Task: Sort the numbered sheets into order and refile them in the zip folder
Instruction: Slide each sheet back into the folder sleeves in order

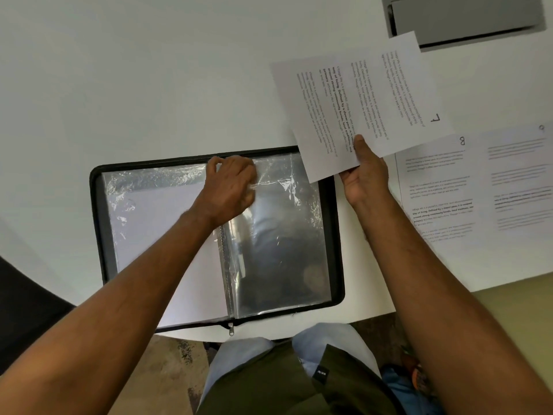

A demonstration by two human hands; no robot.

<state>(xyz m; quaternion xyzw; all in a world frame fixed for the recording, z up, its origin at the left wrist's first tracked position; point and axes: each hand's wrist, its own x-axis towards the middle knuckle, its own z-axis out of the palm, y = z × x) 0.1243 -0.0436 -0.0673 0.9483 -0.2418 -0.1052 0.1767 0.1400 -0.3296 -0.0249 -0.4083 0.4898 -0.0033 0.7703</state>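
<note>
A black zip folder (97, 205) lies open on the white table, its clear plastic sleeves (284, 235) showing. A white sheet (143, 217) sits in the left-hand sleeve. My left hand (232, 184) pinches the top edge of a clear sleeve near the folder's spine. Above the folder's right corner, my right hand (363, 172) grips a printed sheet marked 7 (359, 97) by its near edge. The sheet is turned upside down to me. On the table to the right lie the sheet marked 8 (437, 187) and another printed sheet (520, 181).
A grey box-like unit (466, 19) stands at the table's back right. The table's front edge (374, 316) runs just below the folder, with my lap beyond it. A dark chair part (27, 310) shows at the left.
</note>
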